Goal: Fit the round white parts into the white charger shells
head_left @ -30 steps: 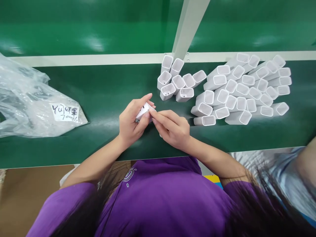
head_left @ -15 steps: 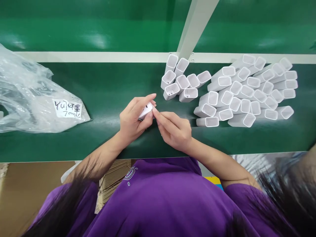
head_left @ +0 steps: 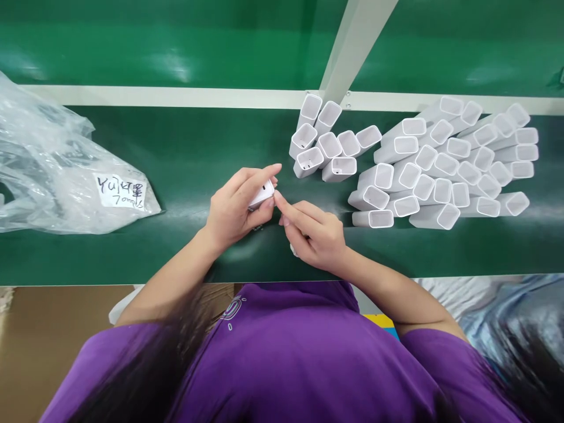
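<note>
The left hand (head_left: 233, 205) comes in over the green table (head_left: 189, 147) from the lower left, its index finger stretched toward the right and its thumb pressed along the near side of a white piece (head_left: 261, 195); it grips that piece between thumb and fingers. The right hand (head_left: 315, 235) meets it from the other side, index fingertip at the piece's right-hand corner, remaining fingers curled under toward the palm. Whether the right hand pinches anything at that corner, I cannot tell.

The piece is above the table in front of the purple shirt (head_left: 308, 346). Its visible face, marked with a small dark slot, is turned up toward the camera and slants from lower left to upper right; the long axis of the whole piece cannot be read, as the left hand covers most of it.

A pale sliver (head_left: 294, 251) peeks out beneath the right hand, too little to identify. Beyond stand white tubes (head_left: 425, 218), open ends toward the camera, many overlapping one another. At left, a clear plastic bag (head_left: 83, 194) with a handwritten label (head_left: 122, 191) is cut off by the frame
</note>
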A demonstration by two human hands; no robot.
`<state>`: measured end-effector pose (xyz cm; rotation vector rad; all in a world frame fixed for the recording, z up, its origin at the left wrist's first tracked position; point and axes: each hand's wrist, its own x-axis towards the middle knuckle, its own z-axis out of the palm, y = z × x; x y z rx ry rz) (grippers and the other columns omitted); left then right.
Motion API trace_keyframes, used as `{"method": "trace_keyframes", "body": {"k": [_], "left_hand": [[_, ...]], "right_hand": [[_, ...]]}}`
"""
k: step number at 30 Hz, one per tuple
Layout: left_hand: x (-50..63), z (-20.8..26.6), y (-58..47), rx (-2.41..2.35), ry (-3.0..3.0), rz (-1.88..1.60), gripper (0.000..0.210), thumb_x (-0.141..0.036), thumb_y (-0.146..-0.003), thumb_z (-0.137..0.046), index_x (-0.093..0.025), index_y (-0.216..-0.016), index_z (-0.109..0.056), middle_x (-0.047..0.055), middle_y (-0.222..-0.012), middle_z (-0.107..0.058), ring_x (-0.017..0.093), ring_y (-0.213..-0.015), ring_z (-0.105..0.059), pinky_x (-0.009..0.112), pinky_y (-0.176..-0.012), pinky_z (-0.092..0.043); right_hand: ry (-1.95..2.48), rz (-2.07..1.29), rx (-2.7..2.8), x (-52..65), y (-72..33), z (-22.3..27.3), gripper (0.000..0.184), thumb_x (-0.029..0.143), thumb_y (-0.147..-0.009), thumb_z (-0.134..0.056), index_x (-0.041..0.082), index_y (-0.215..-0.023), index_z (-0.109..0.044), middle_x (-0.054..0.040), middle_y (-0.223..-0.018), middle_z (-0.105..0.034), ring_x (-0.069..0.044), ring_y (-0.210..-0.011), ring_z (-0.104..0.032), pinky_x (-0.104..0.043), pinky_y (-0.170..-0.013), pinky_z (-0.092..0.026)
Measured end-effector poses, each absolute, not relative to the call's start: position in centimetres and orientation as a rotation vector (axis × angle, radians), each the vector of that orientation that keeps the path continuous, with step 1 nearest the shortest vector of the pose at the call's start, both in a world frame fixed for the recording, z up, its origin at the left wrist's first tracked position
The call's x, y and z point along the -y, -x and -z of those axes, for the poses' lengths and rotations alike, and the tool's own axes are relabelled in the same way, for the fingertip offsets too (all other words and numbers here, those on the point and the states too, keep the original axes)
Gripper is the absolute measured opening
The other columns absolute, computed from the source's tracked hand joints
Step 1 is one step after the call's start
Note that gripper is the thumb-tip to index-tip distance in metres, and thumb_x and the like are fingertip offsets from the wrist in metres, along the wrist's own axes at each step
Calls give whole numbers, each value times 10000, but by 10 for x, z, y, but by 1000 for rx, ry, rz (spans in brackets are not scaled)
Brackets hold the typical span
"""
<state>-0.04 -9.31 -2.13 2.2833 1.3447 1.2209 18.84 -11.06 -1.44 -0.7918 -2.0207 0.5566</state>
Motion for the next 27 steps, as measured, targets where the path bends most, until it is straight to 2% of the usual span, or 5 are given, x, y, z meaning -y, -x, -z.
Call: {"method": "trace_keyframes", "body": {"k": [11,19,21,24,27], "left_hand": [[94,19,-1,-1319,-2118,-1242,297,-360,-972,-508,-241,-1199,-658,39,-919,-728,148,-807,-682,282,-761,-561],[94,17,-2,-1217,-1979,-1304,302,-410,-981,-519,-240,-1167,-686,43,-904,-748,153,-778,-695,296,-749,-565],[94,16,-2,-1196,-1917,-1291,300,-421,-976,-530,-239,-1141,-702,44,-887,-749,158,-776,-697,298,-748,-567],[95,16,-4,-1120,-1748,-1250,302,-434,-971,-542,-239,-1129,-710,44,-863,-746,158,-742,-701,289,-700,-575],[96,17,-7,-1092,-1575,-1165,330,-463,-960,-553,-230,-1132,-712,56,-880,-748,159,-708,-706,264,-597,-566]], "right_hand": [[769,-644,1999,113,-184,14,530,63,-967,-464,195,-1479,-478,-13,-862,-637,-78,-702,-584,-159,-570,-477],[720,-903,1861,116,-184,6,439,91,-986,-456,212,-1394,-561,-16,-917,-675,-76,-735,-598,-187,-702,-534],[773,-1044,1793,112,-187,5,363,143,-996,-465,202,-1322,-612,0,-843,-655,-74,-666,-558,-190,-650,-514],[969,-1332,1472,98,-192,8,263,300,-1015,-477,194,-1164,-665,33,-708,-543,-68,-559,-471,-186,-540,-453],[1096,-1601,1079,84,-194,12,357,492,-1005,-464,187,-1023,-648,42,-685,-447,-65,-493,-415,-188,-436,-388]]}}
